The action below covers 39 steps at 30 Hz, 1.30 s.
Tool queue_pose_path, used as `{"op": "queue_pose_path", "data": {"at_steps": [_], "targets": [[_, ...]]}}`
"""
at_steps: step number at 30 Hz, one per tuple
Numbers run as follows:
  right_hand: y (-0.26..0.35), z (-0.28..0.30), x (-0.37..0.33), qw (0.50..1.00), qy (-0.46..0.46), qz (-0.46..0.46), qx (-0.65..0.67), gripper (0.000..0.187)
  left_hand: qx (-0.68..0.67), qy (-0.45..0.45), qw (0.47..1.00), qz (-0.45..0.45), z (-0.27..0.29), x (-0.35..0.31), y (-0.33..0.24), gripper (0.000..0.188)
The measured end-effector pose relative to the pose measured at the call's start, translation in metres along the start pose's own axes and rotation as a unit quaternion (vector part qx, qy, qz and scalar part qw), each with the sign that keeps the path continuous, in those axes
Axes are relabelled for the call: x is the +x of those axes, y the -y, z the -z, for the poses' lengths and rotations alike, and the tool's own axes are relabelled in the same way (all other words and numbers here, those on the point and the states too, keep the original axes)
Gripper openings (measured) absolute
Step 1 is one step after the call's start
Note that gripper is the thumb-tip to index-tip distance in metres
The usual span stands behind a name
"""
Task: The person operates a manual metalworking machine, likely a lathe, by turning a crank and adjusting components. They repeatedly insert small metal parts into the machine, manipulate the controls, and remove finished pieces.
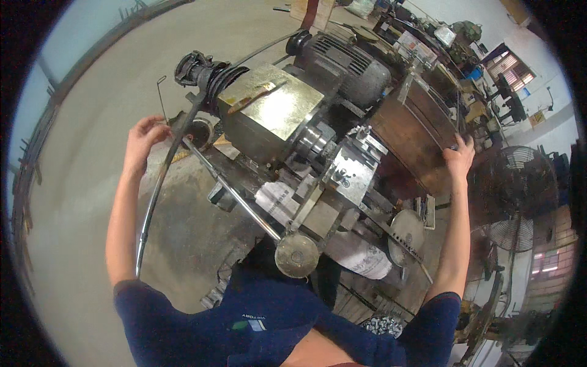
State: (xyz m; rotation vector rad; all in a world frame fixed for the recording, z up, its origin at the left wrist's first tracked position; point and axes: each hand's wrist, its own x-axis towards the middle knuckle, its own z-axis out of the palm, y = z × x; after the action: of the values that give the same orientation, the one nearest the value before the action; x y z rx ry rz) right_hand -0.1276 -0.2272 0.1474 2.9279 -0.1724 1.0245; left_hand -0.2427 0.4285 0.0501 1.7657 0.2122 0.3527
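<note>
A small lathe (272,110) stands in front of me. My left hand (147,139) is beside its left end, fingers closed on a thin hooked metal rod (161,98) that points up. Close to those fingers is the round opening (200,131) at the machine's end. My right hand (460,156) is at the far right, by the edge of a brown metal panel (409,131). Its fingers are curled around something small and dark that I cannot make out. Between my hands lie the spindle (315,140) and the tool slide (351,174).
A brush (254,98) lies on the headstock's flat top. Behind it sits a motor (351,67). A long bar (232,196) slants toward a round handwheel (296,255) near my body. White cloths (278,199) lie on the machine. A fan (520,202) stands at right.
</note>
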Motion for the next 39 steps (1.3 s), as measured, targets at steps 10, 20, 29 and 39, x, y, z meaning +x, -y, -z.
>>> {"op": "queue_pose_path", "data": {"at_steps": [10, 20, 29, 39], "targets": [[0.272, -0.027, -0.118, 0.743, 0.145, -0.047, 0.651, 0.057, 0.021, -0.075, 0.988, 0.136, 0.041, 0.192, 0.111, 0.078], [0.305, -0.073, -0.139, 0.744, 0.062, -0.208, 0.632, 0.049, -0.148, 0.029, 0.965, 0.216, 0.011, 0.266, 0.123, 0.078], [0.294, -0.105, -0.149, 0.723, 0.048, -0.208, 0.657, 0.051, -0.358, 0.121, 0.914, 0.146, -0.018, 0.295, 0.132, 0.028], [0.282, -0.106, -0.146, 0.704, 0.060, -0.307, 0.637, 0.034, -0.321, 0.067, 0.924, -0.196, -0.036, 0.318, 0.193, 0.029]]}}
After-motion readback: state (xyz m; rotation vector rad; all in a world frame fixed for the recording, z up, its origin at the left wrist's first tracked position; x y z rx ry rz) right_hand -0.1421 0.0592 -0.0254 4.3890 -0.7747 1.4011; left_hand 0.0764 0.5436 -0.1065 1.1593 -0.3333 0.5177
